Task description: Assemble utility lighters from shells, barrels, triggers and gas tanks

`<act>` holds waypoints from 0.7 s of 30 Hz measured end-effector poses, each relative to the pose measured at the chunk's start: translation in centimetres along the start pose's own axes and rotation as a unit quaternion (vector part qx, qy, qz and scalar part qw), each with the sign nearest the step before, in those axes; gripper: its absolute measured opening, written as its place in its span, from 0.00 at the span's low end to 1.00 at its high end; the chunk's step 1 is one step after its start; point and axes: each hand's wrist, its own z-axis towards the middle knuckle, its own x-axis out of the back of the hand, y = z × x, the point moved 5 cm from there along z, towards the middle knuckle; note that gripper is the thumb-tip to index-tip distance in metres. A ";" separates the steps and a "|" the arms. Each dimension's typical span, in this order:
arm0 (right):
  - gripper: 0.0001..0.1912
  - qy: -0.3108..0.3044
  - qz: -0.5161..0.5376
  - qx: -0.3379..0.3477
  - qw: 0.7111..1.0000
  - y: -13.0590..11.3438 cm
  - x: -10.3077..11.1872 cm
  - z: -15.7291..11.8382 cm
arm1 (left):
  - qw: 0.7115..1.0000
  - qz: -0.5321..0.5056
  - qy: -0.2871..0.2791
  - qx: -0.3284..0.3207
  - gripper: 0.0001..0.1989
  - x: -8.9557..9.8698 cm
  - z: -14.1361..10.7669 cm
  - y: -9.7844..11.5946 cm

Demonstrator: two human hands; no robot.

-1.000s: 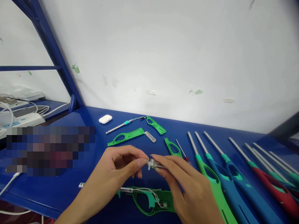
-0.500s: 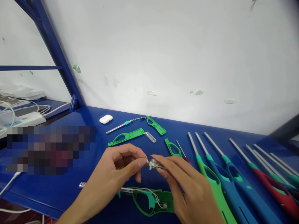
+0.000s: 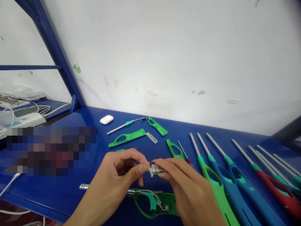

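Observation:
My right hand (image 3: 190,183) grips a small clear lighter fuel tank (image 3: 157,169) by its body, with the pale end pointing left. At that end, the thumb and forefinger of my left hand (image 3: 118,177) pinch the tank's small valve tip, mostly hidden by the fingertips. Below both hands lies an open green lighter shell (image 3: 146,214) with a teal trigger (image 3: 152,202) and white wires in it. Its metal tube (image 3: 83,186) pokes out left of my left forearm.
Behind my hands lie green shell halves (image 3: 133,135), another clear tank (image 3: 152,138), a loose metal tube (image 3: 117,129), a screwdriver (image 3: 188,160) and a white earbud case (image 3: 106,119). Several whole lighters (image 3: 221,175) line the right. A white wall (image 3: 164,56) rises behind.
Both hands and the tank have shifted slightly down, with the pinch kept at the tank's end. A teal piece behind my left hand has come into sight.

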 end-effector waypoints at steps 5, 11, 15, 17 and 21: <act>0.17 -0.017 0.005 -0.008 1.000 0.1 -0.2 -0.2 | 0.998 -0.009 0.042 -0.038 0.10 -0.5 -0.6 1.2; 0.18 -0.005 -0.012 0.013 1.000 0.0 0.2 -0.4 | 0.998 -0.015 0.053 -0.036 0.09 -0.9 -0.7 1.3; 0.17 0.004 -0.043 0.028 0.999 -0.1 0.1 -0.7 | 0.997 -0.026 0.057 -0.034 0.10 -1.0 -0.8 1.1; 0.17 0.016 -0.073 0.049 0.996 -0.3 0.1 -1.2 | 0.996 -0.026 0.065 -0.046 0.11 -1.0 -0.9 1.3; 0.19 0.056 -0.142 0.083 0.985 -0.7 0.2 -2.0 | 0.989 0.010 0.115 -0.096 0.17 -1.0 -1.5 2.1</act>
